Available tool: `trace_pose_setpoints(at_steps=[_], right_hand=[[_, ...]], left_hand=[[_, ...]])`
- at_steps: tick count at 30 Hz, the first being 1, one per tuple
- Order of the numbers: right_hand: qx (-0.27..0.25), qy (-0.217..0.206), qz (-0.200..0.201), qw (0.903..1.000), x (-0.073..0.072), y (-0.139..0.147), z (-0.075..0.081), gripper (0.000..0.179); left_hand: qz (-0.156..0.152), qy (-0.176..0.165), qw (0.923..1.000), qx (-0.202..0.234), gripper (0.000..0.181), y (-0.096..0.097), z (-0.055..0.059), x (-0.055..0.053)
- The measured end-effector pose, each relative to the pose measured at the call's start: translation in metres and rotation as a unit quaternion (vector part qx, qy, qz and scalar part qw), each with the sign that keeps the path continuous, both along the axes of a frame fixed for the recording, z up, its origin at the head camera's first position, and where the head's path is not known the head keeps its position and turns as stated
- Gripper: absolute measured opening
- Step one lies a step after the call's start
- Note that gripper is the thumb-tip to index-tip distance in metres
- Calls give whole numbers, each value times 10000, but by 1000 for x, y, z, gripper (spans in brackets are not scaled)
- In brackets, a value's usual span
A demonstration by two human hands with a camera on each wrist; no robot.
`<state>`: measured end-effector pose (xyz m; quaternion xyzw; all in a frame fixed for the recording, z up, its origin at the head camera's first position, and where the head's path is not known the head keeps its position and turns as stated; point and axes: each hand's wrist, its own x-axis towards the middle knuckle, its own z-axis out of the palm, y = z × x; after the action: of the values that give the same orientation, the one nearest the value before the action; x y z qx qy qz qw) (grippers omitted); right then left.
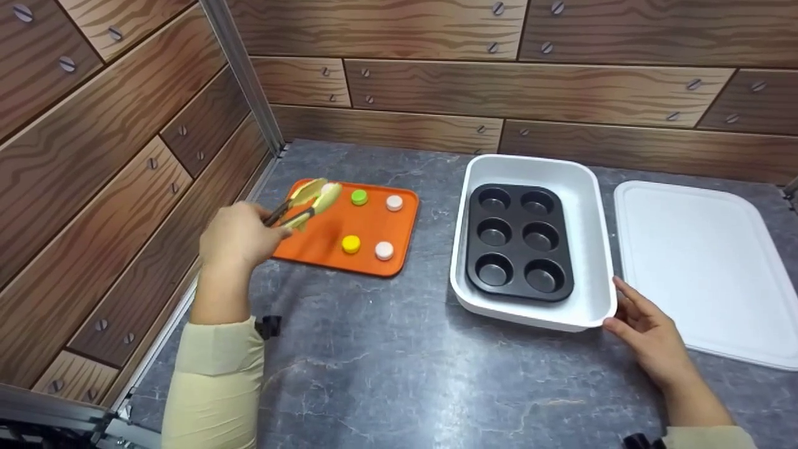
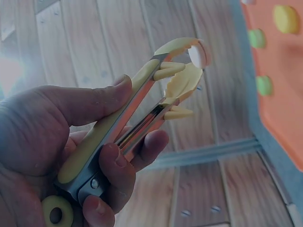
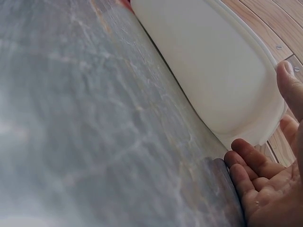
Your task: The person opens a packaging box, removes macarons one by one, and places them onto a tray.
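Observation:
My left hand (image 1: 240, 234) grips yellow-and-grey tongs (image 1: 305, 202) above the left part of an orange tray (image 1: 324, 227). Between the tong tips, in the left wrist view, is a pale pinkish-white macaron (image 2: 200, 54). Still on the tray are a green macaron (image 1: 359, 197), a yellow macaron (image 1: 351, 244) and two pale macarons (image 1: 394, 202); the tongs cover part of the tray. At the near right corner of a white rectangular bin (image 1: 589, 262), my right hand (image 1: 654, 340) touches the side with thumb and fingertips. Inside the bin lies a black muffin pan (image 1: 520, 240) with several cups.
A white lid (image 1: 711, 268) lies flat to the right of the bin. All of this rests on a grey marbled table (image 1: 374, 362). Wood-patterned walls (image 1: 424, 87) close off the back and left, with a metal post (image 1: 249, 81) at the corner.

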<state>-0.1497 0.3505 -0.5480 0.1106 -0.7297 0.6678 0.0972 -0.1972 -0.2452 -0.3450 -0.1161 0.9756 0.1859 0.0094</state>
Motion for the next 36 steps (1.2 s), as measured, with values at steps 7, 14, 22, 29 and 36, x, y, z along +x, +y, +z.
trace_pose_setpoints(at_steps=[7,14,22,29,36], right_hand=[[-162,-5,47,9999,0,0,0,71],[-203,-58,87,9997,1,1,1,71],[-131,-30,65,9999,1,0,3,71],[-69,-26,30,10000,0,0,1,71],[-43,-35,26,10000,0,1,0,71]], left_hand=[[220,-286,9992,155,51,-22,-32,4],[311,-316,9990,90,49,-28,-61,6],[448,-587,9966,362,49,-30,-77,9],[443,-538,9973,237,51,-30,-81,13],[433,-506,9974,285,50,-30,-81,17]])
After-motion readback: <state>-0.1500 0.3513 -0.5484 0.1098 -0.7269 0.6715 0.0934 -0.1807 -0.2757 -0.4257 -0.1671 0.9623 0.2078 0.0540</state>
